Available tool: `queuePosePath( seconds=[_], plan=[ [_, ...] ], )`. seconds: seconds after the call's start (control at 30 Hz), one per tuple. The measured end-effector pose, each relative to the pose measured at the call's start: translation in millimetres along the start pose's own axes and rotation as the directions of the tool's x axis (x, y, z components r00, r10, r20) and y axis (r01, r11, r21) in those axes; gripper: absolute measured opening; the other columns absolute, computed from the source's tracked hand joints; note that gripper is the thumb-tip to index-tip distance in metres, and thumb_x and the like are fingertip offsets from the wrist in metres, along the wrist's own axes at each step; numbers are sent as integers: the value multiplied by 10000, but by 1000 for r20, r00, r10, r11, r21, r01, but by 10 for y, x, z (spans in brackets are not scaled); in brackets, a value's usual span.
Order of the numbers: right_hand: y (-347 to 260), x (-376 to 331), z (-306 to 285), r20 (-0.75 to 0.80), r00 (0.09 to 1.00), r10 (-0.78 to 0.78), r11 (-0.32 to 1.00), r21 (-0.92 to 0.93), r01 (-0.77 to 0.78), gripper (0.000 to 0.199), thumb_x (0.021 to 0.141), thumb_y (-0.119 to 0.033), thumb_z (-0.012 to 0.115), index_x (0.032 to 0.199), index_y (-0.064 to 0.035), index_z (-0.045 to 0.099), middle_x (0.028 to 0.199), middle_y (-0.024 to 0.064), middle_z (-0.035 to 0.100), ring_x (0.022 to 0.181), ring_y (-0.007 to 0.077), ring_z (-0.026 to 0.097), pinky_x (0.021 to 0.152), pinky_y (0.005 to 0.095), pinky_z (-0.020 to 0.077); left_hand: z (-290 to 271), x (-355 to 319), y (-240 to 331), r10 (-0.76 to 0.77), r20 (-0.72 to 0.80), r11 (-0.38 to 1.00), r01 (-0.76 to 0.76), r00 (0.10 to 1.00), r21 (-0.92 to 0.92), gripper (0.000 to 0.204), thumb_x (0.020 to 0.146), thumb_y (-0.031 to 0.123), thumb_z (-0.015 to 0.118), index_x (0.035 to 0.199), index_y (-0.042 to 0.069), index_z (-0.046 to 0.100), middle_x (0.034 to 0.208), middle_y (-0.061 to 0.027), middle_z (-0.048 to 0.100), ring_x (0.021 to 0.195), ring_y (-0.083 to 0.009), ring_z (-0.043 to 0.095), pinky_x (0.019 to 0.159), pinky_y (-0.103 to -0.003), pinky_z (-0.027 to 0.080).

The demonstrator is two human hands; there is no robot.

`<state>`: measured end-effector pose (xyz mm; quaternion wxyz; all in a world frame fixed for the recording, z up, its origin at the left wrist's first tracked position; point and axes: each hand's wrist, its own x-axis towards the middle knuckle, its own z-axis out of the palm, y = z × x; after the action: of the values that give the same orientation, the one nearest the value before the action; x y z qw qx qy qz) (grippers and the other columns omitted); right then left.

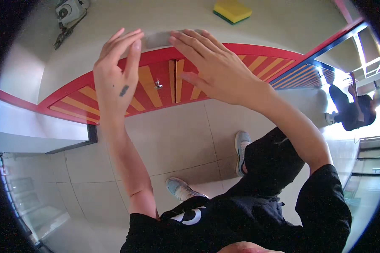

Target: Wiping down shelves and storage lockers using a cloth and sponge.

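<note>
Right hand (217,69) stretches palm down over the counter (164,14) edge, its fingers long and only slightly parted, clamped on nothing visible. Left hand (116,71) is held more on edge, fingers close together, thumb apart from them, also gripping nothing that shows. Between them a flat grey piece (157,40) lies along the counter's near edge; the right fingertips overlap its far end, the left ones are just beside the other. Whether either hand presses on it cannot be told, nor what it is made of. Handling it well would, I judge, call for flat fingers, even pressure and the left hand steadying its end near the rim.

Below, the red and yellow cabinet doors (150,95), with a knob (158,84), look closed, so the contents are hidden. Farther back on the counter sit a yellow-and-green sponge (232,12) and, at left, a pale device (69,12) with a dark strap.
</note>
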<state>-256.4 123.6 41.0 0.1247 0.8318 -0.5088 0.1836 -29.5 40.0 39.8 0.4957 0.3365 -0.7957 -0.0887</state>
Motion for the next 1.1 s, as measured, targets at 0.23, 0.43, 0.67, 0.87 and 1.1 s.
queuePosePath(
  seconds=[0.23, 0.43, 0.67, 0.87, 1.1],
  plan=[
    [-160, -382, -193, 35, 996, -79, 986, 153, 73, 490, 981, -172, 621, 1457, -123, 513, 1475, 98, 538, 1381, 303, 480, 1200, 463, 380, 131, 35, 48, 112, 56, 994, -112, 992, 7, 194, 994, 158, 652, 1131, 87, 771, 1211, -47, 759, 1278, -259, 625, 1081, -387, 504],
    [217, -1549, 383, 573, 627, -528, 844, 432, 317, 167, 981, -187, 554, 1113, -90, 587, 1175, 110, 614, 1051, 286, 609, 950, 413, 502, 500, 51, 276, 189, 154, 982, -191, 970, 1, 235, 996, 177, 655, 1204, 127, 751, 1285, -45, 734, 1322, -255, 589, 1096, -419, 495],
    [418, -3895, 1858, 480, 754, -447, 791, 607, 82, 330, 864, -182, 642, 1181, -95, 621, 1165, 76, 631, 1101, 298, 639, 880, 436, 535, 941, 138, 606, 118, 176, 991, -127, 977, 42, 201, 960, 83, 647, 1132, 56, 747, 1250, -32, 716, 1245, -237, 614, 1067, -409, 499],
    [-181, -4152, 2388, 348, 902, -254, 688, 720, -84, 203, 840, -193, 647, 1036, -143, 663, 1107, 50, 666, 999, 274, 633, 861, 412, 505, 825, 137, 717, 12, 188, 992, -35, 982, 119, 238, 914, -6, 654, 1128, 46, 744, 1255, -43, 696, 1220, -251, 610, 1004, -379, 520],
    [-346, -4076, 2644, 294, 941, -169, 605, 784, -136, 89, 814, -180, 653, 887, -139, 623, 890, 55, 620, 874, 286, 623, 793, 412, 502, 734, 298, 943, -53, 130, 971, 21, 990, 236, 294, 867, -75, 667, 1125, 42, 746, 1207, -59, 696, 1130, -258, 618, 896, -335, 532]
  ],
)
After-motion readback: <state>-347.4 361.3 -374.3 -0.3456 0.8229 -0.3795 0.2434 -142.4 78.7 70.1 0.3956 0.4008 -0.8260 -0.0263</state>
